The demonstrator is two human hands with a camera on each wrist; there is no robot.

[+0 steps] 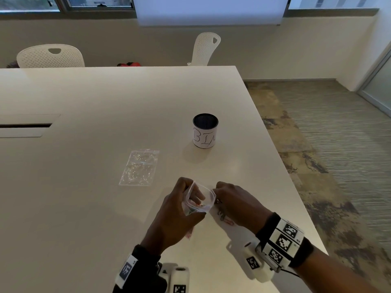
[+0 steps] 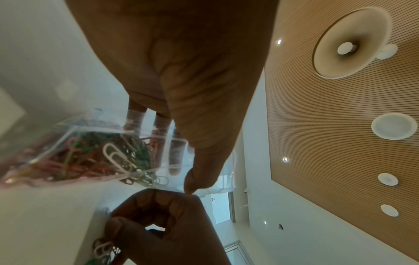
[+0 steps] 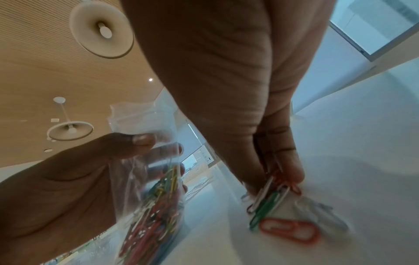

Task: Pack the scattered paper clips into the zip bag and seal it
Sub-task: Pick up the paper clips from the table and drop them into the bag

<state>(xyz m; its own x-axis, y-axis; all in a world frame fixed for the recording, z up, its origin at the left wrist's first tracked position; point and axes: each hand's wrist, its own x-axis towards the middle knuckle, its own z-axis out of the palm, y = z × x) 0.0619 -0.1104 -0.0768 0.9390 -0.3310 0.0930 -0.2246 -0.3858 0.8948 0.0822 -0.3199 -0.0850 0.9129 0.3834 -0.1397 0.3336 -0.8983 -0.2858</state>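
Observation:
My left hand [image 1: 175, 210] grips a small clear zip bag [image 1: 200, 200] just above the table and holds its mouth open. Several coloured paper clips [image 2: 90, 154] lie in the bag's bottom. My right hand [image 1: 232, 201] is right beside the bag, low over the table. Its fingertips [image 3: 281, 161] pinch a bunch of white, green and red paper clips [image 3: 269, 195] that still touches the tabletop. A loose red clip [image 3: 290, 231] and pale clips [image 3: 317, 211] lie on the table under that hand. In the right wrist view the bag [image 3: 154, 197] hangs upright from my left hand [image 3: 68, 179].
A second clear zip bag [image 1: 139, 168] lies flat further back on the white table [image 1: 84, 208]. A black mesh cup labelled BIN [image 1: 205, 133] stands behind the hands. The table's right edge [image 1: 296, 187] runs close to my right arm. Two white chairs stand beyond the far edge.

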